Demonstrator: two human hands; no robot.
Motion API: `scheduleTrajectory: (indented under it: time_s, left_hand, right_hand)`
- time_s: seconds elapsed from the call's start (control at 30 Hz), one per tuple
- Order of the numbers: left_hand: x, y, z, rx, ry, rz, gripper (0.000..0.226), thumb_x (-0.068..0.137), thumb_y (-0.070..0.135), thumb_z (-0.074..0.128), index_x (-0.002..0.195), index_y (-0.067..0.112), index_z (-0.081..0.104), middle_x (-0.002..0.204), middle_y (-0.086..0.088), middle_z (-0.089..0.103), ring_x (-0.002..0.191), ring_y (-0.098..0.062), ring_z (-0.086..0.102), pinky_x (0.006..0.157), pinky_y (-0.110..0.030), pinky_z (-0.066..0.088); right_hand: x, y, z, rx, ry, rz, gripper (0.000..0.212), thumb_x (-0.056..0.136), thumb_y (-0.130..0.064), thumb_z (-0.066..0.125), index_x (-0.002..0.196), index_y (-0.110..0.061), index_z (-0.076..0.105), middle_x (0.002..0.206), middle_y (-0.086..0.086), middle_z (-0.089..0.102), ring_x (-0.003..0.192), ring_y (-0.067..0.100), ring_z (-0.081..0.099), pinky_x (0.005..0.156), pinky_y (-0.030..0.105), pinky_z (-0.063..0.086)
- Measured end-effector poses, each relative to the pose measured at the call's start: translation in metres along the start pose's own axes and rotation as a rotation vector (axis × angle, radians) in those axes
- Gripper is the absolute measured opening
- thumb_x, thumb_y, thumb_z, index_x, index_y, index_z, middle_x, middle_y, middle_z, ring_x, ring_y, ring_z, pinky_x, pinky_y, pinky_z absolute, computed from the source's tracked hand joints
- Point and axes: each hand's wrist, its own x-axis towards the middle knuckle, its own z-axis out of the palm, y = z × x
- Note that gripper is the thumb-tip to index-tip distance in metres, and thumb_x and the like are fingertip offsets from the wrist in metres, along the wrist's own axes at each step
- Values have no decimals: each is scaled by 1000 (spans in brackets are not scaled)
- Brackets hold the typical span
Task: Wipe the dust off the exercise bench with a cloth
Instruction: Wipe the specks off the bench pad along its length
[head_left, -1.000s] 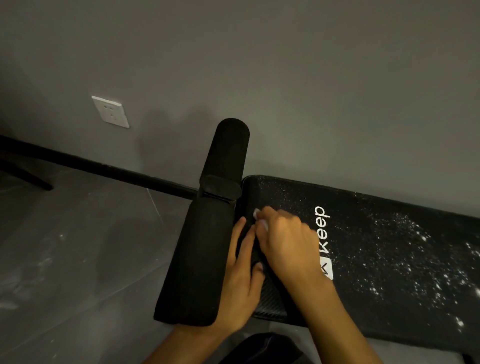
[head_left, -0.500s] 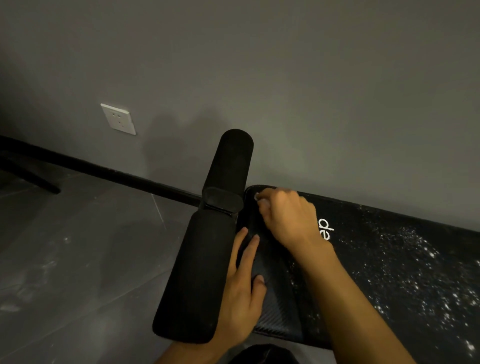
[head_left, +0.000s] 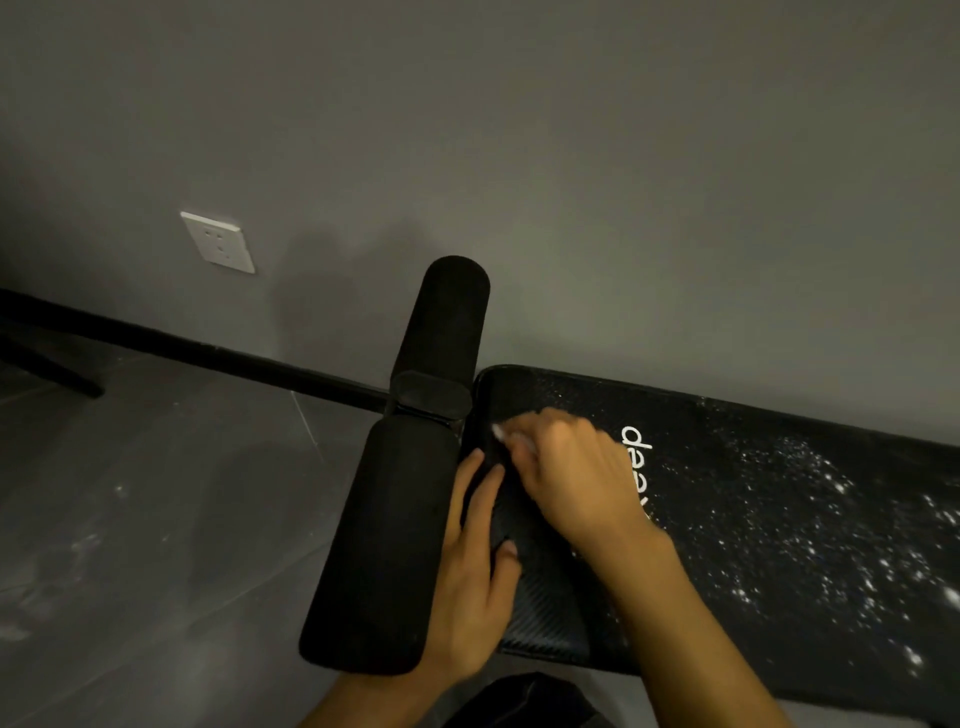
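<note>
1. Curled fingers of the right hand (head_left: 571, 483) bunch a white cloth (head_left: 500, 433) against the exercise bench (head_left: 779, 597). Only a pale sliver of the cloth shows past the fingertips; the rest is hidden under the hand.
2. The left hand (head_left: 470, 577) holds nothing. It lies flat with straight fingers on the near-left end of the pad, its outer edge against the lower foam roller (head_left: 384, 545).
3. Edges: the right hand sits close to the pad's rounded left end, near its far-left corner. The far long edge of the pad runs along the wall (head_left: 571, 182); the near long edge faces the person.
4. Room: to the right of the right hand the pad runs on to the edge of view, speckled with white dust (head_left: 831, 519) that thickens rightward. Around the hands the ribbed black surface looks dark.
5. A white logo (head_left: 636, 452) on the pad is partly covered by the right wrist.
6. In the way: two rollers lie across the left end, joined by a black bracket (head_left: 431, 397). The upper foam roller (head_left: 449, 322) reaches toward the wall.
7. Around: a white socket (head_left: 218, 241) on the wall, black skirting (head_left: 208, 356), and grey floor (head_left: 156, 519) with pale smudges. What the dark shape (head_left: 519, 701) at the bottom edge is cannot be told.
</note>
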Motion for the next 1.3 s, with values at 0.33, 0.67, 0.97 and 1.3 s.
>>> scheduleTrajectory:
  time_s: [0.33, 0.67, 0.97, 1.3]
  left_hand:
    - [-2, -9, 3, -167, 50, 5, 41, 101, 37, 32, 137, 26, 48, 167, 20, 15, 156, -3, 5, 126, -43, 21]
    - [-1, -2, -3, -92, 69, 41, 41, 101, 33, 34, 137, 23, 50, 168, 8, 22, 156, -7, 9, 125, -46, 26]
    - [-4, 23, -15, -111, 161, 140, 34, 99, 10, 47, 129, 2, 59, 158, -21, 38, 147, 17, -3, 117, -4, 6]
    - [7, 41, -22, 173, 40, 152, 47, 85, 0, 72, 131, 11, 66, 151, -20, 49, 145, -45, 37, 123, -25, 5]
  right_hand:
    - [-120, -37, 24, 20, 45, 213, 30, 94, -51, 50, 124, -54, 52, 109, -17, 60, 83, 11, 70, 63, 36, 55]
    - [-132, -37, 37, 12, 179, 390, 23, 88, -46, 52, 103, -39, 68, 81, -6, 63, 45, 20, 61, 35, 31, 42]
    - [-137, -21, 38, 18, 214, 461, 23, 83, -42, 71, 105, -37, 64, 85, -7, 65, 53, 21, 65, 40, 32, 44]
    - [-120, -13, 24, -19, 189, 387, 28, 101, -49, 41, 125, -41, 53, 111, -9, 63, 87, 22, 70, 62, 34, 46]
